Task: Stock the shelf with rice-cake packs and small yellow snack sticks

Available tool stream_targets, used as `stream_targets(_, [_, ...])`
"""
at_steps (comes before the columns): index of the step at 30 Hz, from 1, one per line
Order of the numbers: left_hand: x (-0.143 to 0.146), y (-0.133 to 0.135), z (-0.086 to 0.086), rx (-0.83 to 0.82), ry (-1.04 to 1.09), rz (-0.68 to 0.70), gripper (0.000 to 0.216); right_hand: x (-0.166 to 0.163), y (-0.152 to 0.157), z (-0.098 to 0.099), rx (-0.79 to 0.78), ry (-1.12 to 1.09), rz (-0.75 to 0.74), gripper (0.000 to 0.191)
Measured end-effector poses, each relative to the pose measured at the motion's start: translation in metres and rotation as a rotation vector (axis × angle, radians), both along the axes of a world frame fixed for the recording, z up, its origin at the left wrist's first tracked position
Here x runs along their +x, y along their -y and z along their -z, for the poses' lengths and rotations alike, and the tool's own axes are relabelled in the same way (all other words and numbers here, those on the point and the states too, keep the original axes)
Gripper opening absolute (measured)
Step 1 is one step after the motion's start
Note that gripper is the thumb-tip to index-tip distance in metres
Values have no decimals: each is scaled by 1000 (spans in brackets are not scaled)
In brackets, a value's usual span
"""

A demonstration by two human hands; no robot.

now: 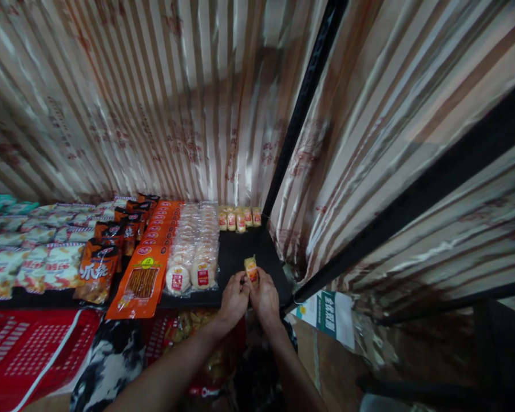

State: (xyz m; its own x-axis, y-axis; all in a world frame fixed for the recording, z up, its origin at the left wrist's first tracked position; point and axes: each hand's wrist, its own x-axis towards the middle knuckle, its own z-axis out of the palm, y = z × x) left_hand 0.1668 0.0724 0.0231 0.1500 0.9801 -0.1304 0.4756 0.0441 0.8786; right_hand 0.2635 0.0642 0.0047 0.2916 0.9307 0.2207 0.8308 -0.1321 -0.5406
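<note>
Between my two hands, just above the front edge of a black shelf (236, 247), is a small yellow snack packet (251, 268) with a red and orange label, held upright. My right hand (265, 294) grips it from the right, fingers closed round its side. From the left, my left hand (235, 297) has its fingers curled against the packet's lower part. Similar yellow packets (240, 219) stand in a short row at the back of the shelf. Left of my hands lie two rows of clear-wrapped round white crackers (203, 273).
Orange stick-snack bags (139, 280), black-and-orange bags (96, 272) and white snack bags (62, 266) fill the shelf leftward. A black post (300, 114) rises at the back right corner. Below are a red basket (30, 349) and yellow-wrapped goods (193, 326). Striped sheeting (175, 103) hangs behind.
</note>
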Motion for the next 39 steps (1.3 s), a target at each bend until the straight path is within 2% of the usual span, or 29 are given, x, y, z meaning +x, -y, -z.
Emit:
stream_targets(8, [12,-23,-1,-14,-33,-4,36,7,-22,22,143,-130,8,39])
stream_targets(21, [34,-56,1,19,3,12,39,24,-68,26,196,-283,43,43])
stream_targets(28, [47,-86,17,40,27,12,37,32,-97,29,204,-286,40,45])
stream_targets(36, [61,-126,45,119,4,31,38,37,-125,24,176,-194,97,48])
stream_targets(39, [62,-134,45,139,-22,64,38,38,-133,24,163,-190,111,47])
